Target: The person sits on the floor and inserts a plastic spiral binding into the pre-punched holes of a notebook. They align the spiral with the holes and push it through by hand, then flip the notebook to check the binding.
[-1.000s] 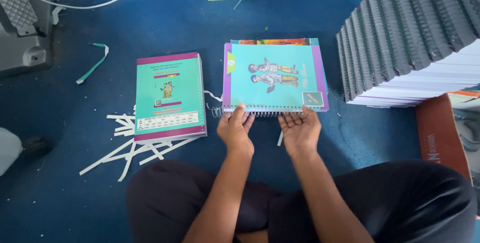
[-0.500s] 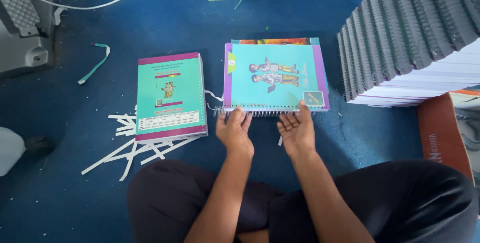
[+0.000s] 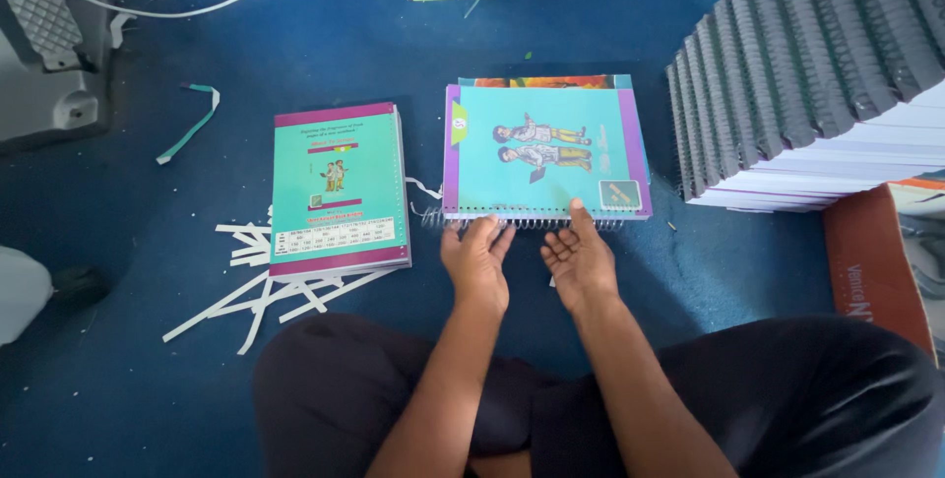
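My left hand [image 3: 476,263] lies palm down, fingers together, tips on the wire spiral [image 3: 527,223] at the near edge of the notebook [image 3: 544,150] on the blue floor [image 3: 610,25]. My right hand [image 3: 579,261] is palm up, fingers loosely spread, tips touching the same edge; neither hand grips anything. A second book [image 3: 338,188] sits left, over paper strips [image 3: 258,291]. A stack of books [image 3: 817,84] stands right.
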